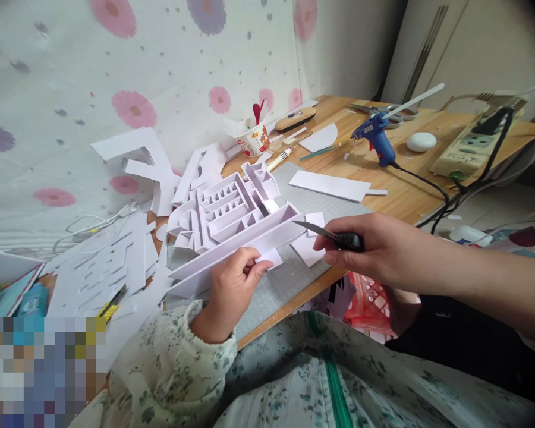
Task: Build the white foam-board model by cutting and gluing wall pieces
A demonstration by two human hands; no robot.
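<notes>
Between the thumb and fingers of my left hand (232,291) is a small white foam board piece (273,258), low over the grey cutting mat (267,297). My right hand (361,241) grips a utility knife (348,241) by its black handle, and the blade points left toward the model. Just beyond my left hand lies a white foam board model (232,220) with many small compartments and a long narrow trough (245,235) along its near side. Loose white board pieces (310,246) rest on the mat, left of the knife hand.
A blue glue gun (377,139) stands at the right, its cord trailing to a power strip (466,145). Scissors (390,113), a paper cup (252,139) and a wooden-backed brush (295,119) sit at the back. Cut foam board sheets (102,261) are piled on the left.
</notes>
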